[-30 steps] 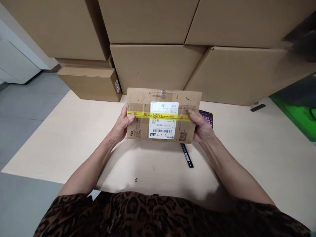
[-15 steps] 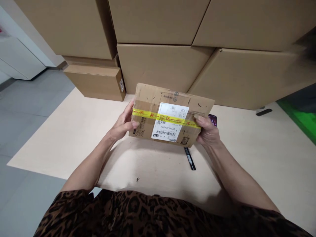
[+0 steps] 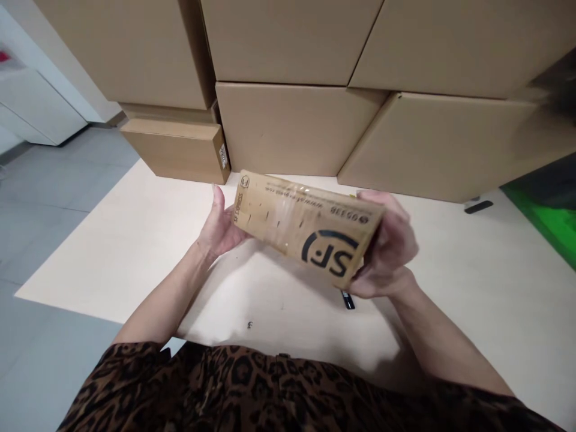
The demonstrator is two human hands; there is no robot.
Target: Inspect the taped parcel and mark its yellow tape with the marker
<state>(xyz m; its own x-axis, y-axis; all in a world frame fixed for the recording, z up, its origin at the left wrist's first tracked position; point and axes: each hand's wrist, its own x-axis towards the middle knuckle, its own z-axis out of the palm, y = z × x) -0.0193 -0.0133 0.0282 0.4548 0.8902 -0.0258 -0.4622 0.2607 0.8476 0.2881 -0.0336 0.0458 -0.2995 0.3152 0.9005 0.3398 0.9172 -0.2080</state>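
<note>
A flat cardboard parcel box (image 3: pixel 306 231) is held in the air above the table, tilted, with a black SF Express logo on the face towards me. The label and yellow tape are turned out of sight. My left hand (image 3: pixel 220 225) supports its left end from below, with the fingers rising behind it. My right hand (image 3: pixel 389 246) wraps around the right end. A black marker pen (image 3: pixel 348 300) lies on the table, mostly hidden beneath the box and my right hand.
Large cardboard cartons (image 3: pixel 292 129) are stacked along the back of the pale table (image 3: pixel 135 252), with a smaller carton (image 3: pixel 175 150) at their left. A green surface (image 3: pixel 544 225) lies at the right, and a small black object (image 3: pixel 478 207) sits on the table near it.
The box has rotated, turning the label and yellow tape away and showing the SF logo face. My right hand has curled around its end, and the phone is no longer visible.
</note>
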